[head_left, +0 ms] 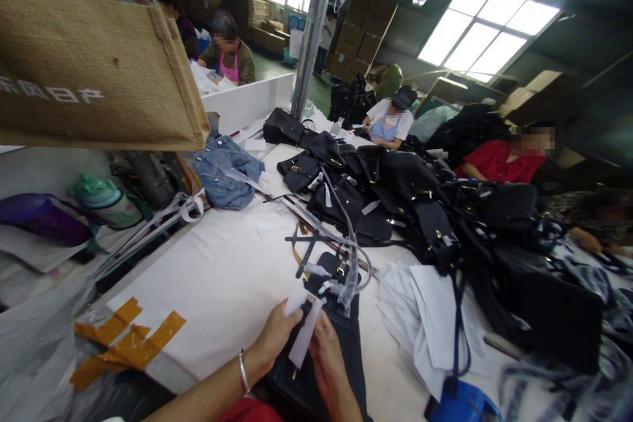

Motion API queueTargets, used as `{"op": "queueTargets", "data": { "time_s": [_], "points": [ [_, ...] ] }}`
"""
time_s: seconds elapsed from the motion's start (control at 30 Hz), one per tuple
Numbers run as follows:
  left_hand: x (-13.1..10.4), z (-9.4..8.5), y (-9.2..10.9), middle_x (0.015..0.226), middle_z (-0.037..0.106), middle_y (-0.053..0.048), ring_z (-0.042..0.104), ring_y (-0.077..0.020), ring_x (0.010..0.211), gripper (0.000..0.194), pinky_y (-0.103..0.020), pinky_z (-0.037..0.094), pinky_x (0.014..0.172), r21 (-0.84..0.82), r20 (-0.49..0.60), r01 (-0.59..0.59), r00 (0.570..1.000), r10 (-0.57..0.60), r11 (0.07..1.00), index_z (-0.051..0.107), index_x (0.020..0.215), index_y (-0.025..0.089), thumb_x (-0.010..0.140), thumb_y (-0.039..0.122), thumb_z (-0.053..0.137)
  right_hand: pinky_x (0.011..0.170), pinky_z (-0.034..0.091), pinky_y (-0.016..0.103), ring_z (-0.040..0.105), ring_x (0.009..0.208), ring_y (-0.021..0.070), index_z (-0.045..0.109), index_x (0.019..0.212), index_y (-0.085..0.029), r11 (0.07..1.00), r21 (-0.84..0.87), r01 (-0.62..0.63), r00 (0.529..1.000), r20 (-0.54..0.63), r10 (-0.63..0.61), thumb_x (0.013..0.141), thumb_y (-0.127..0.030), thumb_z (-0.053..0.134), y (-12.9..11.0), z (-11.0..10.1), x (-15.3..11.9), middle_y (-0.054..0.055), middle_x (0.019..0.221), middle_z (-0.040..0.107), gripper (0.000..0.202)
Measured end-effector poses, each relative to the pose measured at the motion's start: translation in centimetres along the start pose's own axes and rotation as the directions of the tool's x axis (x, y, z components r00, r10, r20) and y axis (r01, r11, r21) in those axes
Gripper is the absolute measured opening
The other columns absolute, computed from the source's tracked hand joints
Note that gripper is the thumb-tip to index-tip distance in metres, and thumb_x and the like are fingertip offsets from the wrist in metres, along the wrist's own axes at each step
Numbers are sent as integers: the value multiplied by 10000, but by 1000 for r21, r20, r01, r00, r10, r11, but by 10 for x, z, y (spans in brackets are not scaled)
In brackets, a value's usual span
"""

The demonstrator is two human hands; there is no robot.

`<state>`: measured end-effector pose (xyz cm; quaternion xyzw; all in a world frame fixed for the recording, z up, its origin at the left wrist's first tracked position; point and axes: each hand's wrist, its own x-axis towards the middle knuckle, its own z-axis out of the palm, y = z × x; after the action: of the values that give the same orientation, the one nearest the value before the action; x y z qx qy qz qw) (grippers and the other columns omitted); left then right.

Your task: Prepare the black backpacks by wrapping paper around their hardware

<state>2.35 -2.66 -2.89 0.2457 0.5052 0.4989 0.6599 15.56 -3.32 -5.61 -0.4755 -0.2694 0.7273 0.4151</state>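
Observation:
A black bag (343, 343) lies on the white-covered table in front of me, its upper flap and gold buckle beyond my hands. My left hand (277, 336), with a silver bangle at the wrist, closes its thumb and fingers on a white strip (305, 336) wrapped around a dark strap piece with metal hardware. From the right, my right hand (327, 349) has its fingers curled against the same strip. Clear plastic-wrapped straps (352, 270) rest over the bag's far end.
Black bags (376, 191) are piled across the far and right table. White sheets (428, 316) and a blue object (465, 402) lie right. Denim cloth (230, 171), a burlap bag (99, 66) and bottles are left. Orange tape (131, 343) marks the near-left table edge. Several people sit beyond.

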Motion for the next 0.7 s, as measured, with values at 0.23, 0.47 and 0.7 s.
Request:
{"op": "queueTargets", "data": {
  "time_s": [0.23, 0.47, 0.7],
  "points": [
    [-1, 5, -9, 1126, 682, -91, 586, -264, 1075, 345, -345, 398, 986, 193, -44, -112, 991, 123, 975, 643, 1121, 163, 808, 302, 592, 1004, 439, 367, 561, 1182, 245, 551, 1287, -225, 997, -49, 57, 996, -67, -60, 786, -509, 662, 9, 4, 11, 77, 1322, 580, 586],
    [0, -4, -2, 1063, 708, -80, 628, -239, 967, 400, -335, 461, 897, 73, 119, -55, 992, 46, 996, 615, 1162, 132, 789, 278, 624, 1031, 421, 386, 518, 1231, 266, 603, 1246, -256, 997, 28, 68, 994, -83, -65, 760, -487, 694, 5, 5, 4, 56, 1327, 577, 546],
    [1, -3, 6, 999, 716, -71, 630, -209, 882, 322, -311, 482, 811, 25, 158, 7, 987, -11, 1000, 654, 1070, 129, 760, 214, 634, 1005, 436, 416, 505, 1243, 272, 531, 1321, -262, 992, 10, 127, 984, -125, -125, 846, -531, 559, 2, -1, 0, 73, 1357, 547, 546]
  ]
}}
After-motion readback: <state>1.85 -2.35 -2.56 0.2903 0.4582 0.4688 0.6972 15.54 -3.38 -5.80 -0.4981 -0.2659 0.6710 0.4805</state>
